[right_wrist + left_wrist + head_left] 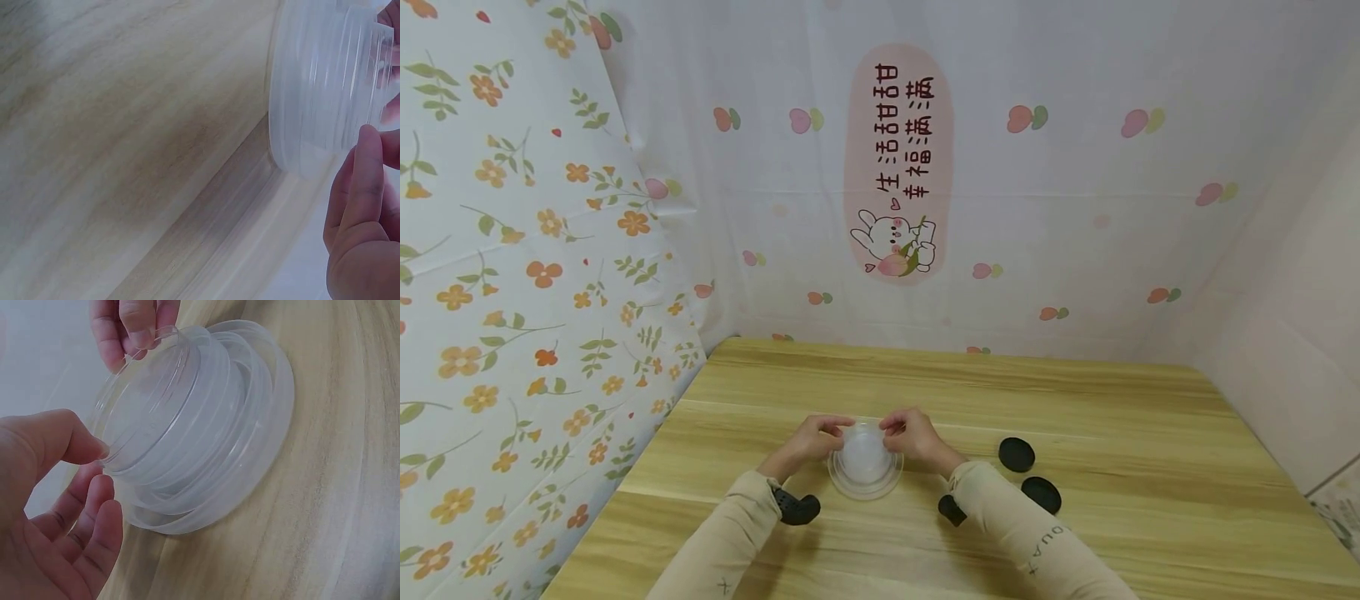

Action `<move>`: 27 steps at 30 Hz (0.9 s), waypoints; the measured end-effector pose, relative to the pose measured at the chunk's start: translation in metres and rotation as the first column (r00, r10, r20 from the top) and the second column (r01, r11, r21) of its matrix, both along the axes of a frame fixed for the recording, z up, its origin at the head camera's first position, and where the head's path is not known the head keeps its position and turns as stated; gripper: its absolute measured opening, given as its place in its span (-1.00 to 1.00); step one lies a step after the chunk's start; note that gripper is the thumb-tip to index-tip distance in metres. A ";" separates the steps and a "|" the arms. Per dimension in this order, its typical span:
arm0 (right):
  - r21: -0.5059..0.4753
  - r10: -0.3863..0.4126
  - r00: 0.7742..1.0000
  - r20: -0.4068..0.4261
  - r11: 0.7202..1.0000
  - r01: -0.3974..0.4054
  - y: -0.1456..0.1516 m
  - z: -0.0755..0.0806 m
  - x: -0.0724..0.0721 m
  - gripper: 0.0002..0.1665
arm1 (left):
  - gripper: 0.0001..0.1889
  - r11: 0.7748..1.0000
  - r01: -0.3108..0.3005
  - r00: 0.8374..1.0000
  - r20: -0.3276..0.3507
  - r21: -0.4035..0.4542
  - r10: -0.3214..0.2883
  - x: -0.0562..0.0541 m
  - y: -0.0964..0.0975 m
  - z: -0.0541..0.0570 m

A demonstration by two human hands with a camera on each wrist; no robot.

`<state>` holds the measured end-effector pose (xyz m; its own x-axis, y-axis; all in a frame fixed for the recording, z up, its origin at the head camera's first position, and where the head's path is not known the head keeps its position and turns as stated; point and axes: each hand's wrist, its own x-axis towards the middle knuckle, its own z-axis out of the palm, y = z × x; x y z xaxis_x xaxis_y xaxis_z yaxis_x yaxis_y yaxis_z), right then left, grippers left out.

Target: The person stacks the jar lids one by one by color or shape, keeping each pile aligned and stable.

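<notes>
A stack of round, translucent plastic lids or shallow dishes (865, 490) sits on the wooden table, the wider ones at the bottom. Topmost is a clearer, shallow round dish (147, 409), on or just above the stack; the exact gap cannot be told. My left hand (811, 442) pinches its rim between thumb and fingers, the lower fingers loosely bent beside the stack. From the opposite side, my right hand (913, 435) pinches the same dish's rim. In the right wrist view the right fingertips (369, 140) meet the edge, and the left hand is partly hidden behind the plastic.
Two black round discs (1017, 455) lie to the right of the right forearm, one nearer the front. Black wrist straps (797, 507) sit at both cuffs. Patterned cloth walls (1037, 250) rise behind and to the left of the wood-grain table (1150, 483).
</notes>
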<state>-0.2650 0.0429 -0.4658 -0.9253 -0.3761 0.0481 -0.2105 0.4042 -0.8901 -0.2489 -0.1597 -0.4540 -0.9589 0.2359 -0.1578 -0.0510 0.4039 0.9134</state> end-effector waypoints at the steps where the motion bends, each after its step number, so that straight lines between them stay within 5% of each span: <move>1: 0.005 0.001 1.000 0.004 1.000 -0.001 0.000 0.000 0.000 -0.75 | -0.57 1.000 0.002 1.000 -0.001 0.004 -0.002 0.000 0.000 -0.001; 15: 0.031 0.014 0.999 -0.030 0.999 -0.013 -0.001 0.001 0.002 -0.80 | -0.55 0.999 -0.020 1.000 0.002 0.029 0.020 0.001 0.000 -0.008; 27: -0.005 0.006 1.000 -0.009 1.000 -0.006 0.013 0.006 0.004 -0.79 | -0.57 0.998 -0.061 0.998 -0.029 0.001 0.061 0.000 0.003 -0.001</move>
